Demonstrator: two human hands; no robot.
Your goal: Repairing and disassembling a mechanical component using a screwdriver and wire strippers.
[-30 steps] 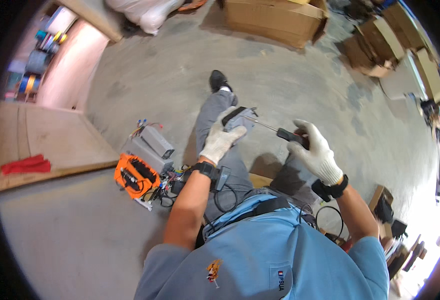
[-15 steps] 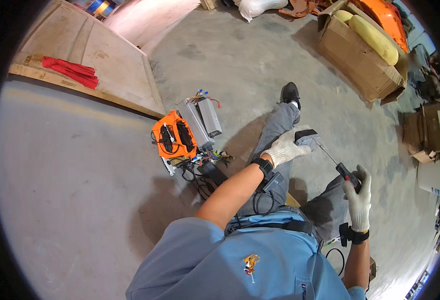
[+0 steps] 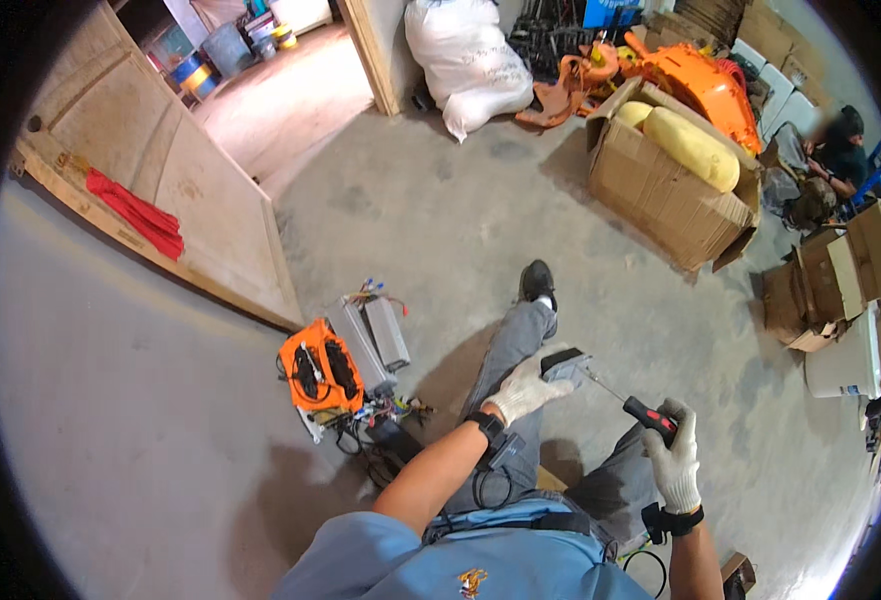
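My left hand, in a white knit glove, grips a small grey and black housing above my outstretched left leg. My right hand, also gloved, is closed on the black and red handle of a screwdriver; its metal shaft reaches to the housing, though whether the tip sits in a screw is too small to tell. Left of my legs lie grey metal cases with loose coloured wires, an orange case with black cable inside and a tangle of black cords.
A wooden door panel with a red cloth stands at left by an open doorway. Ahead are a white sack, a cardboard box with yellow rolls and orange plastic parts. Cartons line the right, where another person crouches.
The view has tilted up, bringing in the doorway and more of the back. Both hands sit lower in the picture, still holding the housing and the screwdriver.
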